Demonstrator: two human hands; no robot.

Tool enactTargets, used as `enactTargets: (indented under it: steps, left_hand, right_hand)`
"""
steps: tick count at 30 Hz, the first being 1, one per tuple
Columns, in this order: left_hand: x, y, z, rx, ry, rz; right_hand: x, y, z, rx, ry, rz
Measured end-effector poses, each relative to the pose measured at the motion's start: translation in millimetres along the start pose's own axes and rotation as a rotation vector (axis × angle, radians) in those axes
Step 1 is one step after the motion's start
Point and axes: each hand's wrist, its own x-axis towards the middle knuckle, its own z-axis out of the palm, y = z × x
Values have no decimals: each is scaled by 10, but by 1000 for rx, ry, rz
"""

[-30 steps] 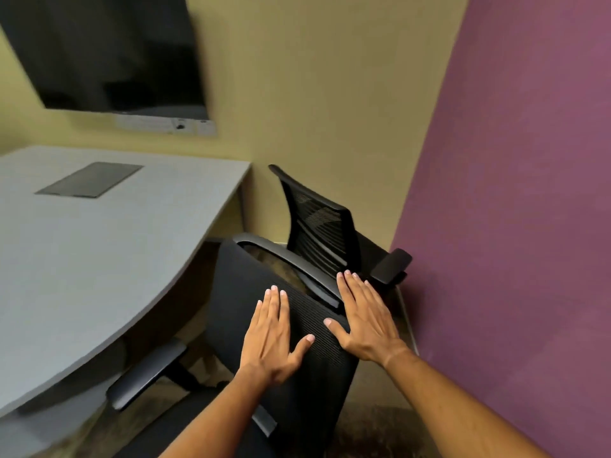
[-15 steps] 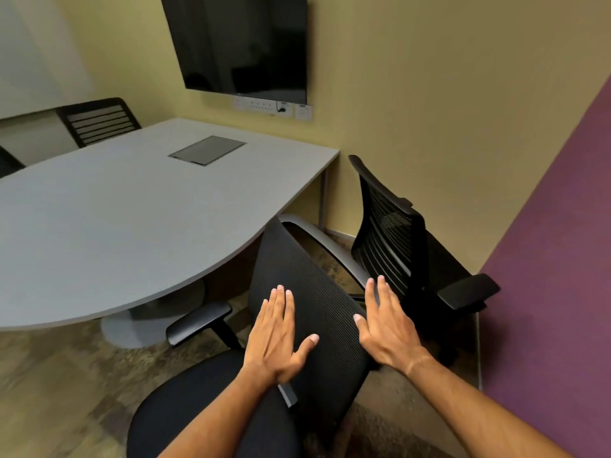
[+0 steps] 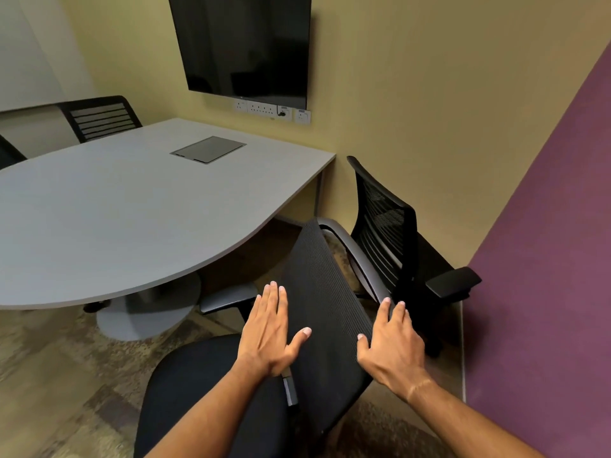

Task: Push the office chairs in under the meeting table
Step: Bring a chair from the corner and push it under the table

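Note:
A black mesh office chair [image 3: 325, 302] stands right in front of me, its backrest tilted and its seat [image 3: 198, 395] turned to the lower left, outside the grey meeting table [image 3: 115, 219]. My left hand [image 3: 271, 332] lies flat on the left part of the backrest, fingers apart. At the backrest's right edge rests my right hand [image 3: 393, 345], fingertips touching the grey frame. A second black chair [image 3: 386, 226] stands just behind, between the table's corner and the purple wall.
The purple wall [image 3: 545, 259] is close on the right. The table's round base [image 3: 145, 312] stands on the carpet left of the near chair's armrest [image 3: 228, 297]. Another chair [image 3: 99, 119] sits at the table's far side. A dark screen [image 3: 248, 44] hangs on the yellow wall.
The view has swung left, showing more of the table and the far chair. Both hands stay on the backrest; my right hand has slid to its right edge.

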Motion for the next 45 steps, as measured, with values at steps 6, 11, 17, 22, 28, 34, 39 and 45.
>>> enactTargets:
  steps: [6,11,17,22,28,34,39,45]
  left_hand:
    - [-135,138,-110,-10,17,14]
    - [-276,130,-258,-33,47,12]
    - [-554,-44,-285,23,19,-81]
    - [-698,-223,-260,71,-34,-198]
    - [-698,-312,-222,87,-61,-294]
    - [-676,-349,-235,91,-68,-332]
    - [-716,-400,-285,82,-35,-366]
    - [-798,-466,-314,88,-23,-413]
  right_hand:
    - [-178,32,-403,-74,179,-120]
    - [40,-36,-308,136,186,-316]
    - [503,154,-240,99,19,-506]
    - [468,166,-145,253,-92,-744]
    - [193,222,-33,553,50,-725]
    - [110,157,66,569,97,-672]
    - [84,108,92,503,133,-621]
    - [-107,-40,122,502,190,-584]
